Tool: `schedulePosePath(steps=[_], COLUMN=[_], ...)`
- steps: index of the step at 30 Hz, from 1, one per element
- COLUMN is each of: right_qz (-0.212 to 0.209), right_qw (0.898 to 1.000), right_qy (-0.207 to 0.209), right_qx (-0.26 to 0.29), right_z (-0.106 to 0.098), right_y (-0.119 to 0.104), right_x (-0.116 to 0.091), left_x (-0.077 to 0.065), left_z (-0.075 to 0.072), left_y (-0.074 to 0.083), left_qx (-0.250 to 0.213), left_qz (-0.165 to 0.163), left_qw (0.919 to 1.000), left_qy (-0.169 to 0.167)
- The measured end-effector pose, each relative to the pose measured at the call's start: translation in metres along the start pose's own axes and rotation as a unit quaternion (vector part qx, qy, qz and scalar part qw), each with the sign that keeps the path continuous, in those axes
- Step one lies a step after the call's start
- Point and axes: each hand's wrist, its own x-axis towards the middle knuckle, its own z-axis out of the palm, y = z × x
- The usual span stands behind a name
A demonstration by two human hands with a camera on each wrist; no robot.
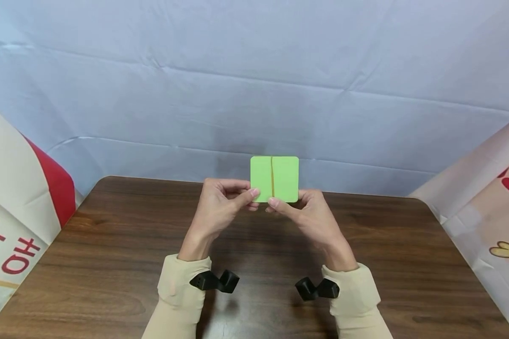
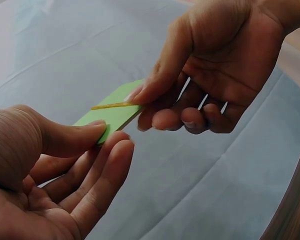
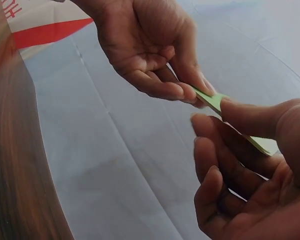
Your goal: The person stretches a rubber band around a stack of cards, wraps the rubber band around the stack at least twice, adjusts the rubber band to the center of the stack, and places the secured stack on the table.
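Note:
A thin stack of light green cards (image 1: 286, 177) with rounded corners is held up between both hands over the table's far edge. Around its middle runs a yellow-brown rubber band (image 1: 273, 175), upright in the head view. My left hand (image 1: 215, 206) pinches the lower left corner, thumb on the face and fingers behind. At the bottom edge my right hand (image 1: 316, 217) grips it, its thumb tip right by the band. In the left wrist view the band (image 2: 110, 105) lies across the face of the cards. The stack's layered edge (image 3: 262, 146) shows in the right wrist view.
A dark brown wooden table (image 1: 119, 263) lies beneath the hands. Behind it hangs a pale blue-grey cloth (image 1: 220, 84). Printed cloths with red markings stand at the left (image 1: 21, 202) and right (image 1: 483, 226). Black wrist cameras sit on both cream sleeves (image 1: 178, 292).

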Motion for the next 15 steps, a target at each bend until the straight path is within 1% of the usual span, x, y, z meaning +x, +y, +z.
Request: schedulePosePath(steps=[2,4,5,7,10,12,15], right_qz=[-0.001,-0.004,-0.012,-0.040,-0.091,-0.131,-0.163], right_qw=[1.000,0.999,0.999,0.995,0.984,0.974,0.964], right_qy=[0.000,0.010,0.017,0.033,0.059,0.063,0.055], right_qx=[-0.012,-0.034,-0.047,-0.082,-0.140,-0.175,-0.201], right_z=[-0.003,-0.007,-0.009,-0.013,-0.018,-0.019,-0.019], right_y=[0.000,0.000,0.001,0.002,0.005,0.008,0.012], right_x=[0.000,-0.001,-0.001,0.000,0.001,0.002,0.003], left_x=[0.000,0.001,0.001,0.002,0.003,0.003,0.005], left_z=[-0.002,-0.004,-0.005,-0.008,-0.013,-0.015,-0.016], left_y=[0.000,-0.001,-0.001,-0.002,-0.003,-0.004,-0.006], left_qx=[0.005,0.013,0.018,0.027,0.041,0.048,0.051], left_qz=[-0.007,-0.013,-0.017,-0.027,-0.041,-0.050,-0.064], left_qw=[1.0000,0.9998,0.9997,0.9993,0.9983,0.9975,0.9966], left_qy=[-0.004,-0.006,-0.007,-0.007,-0.008,-0.010,-0.013])
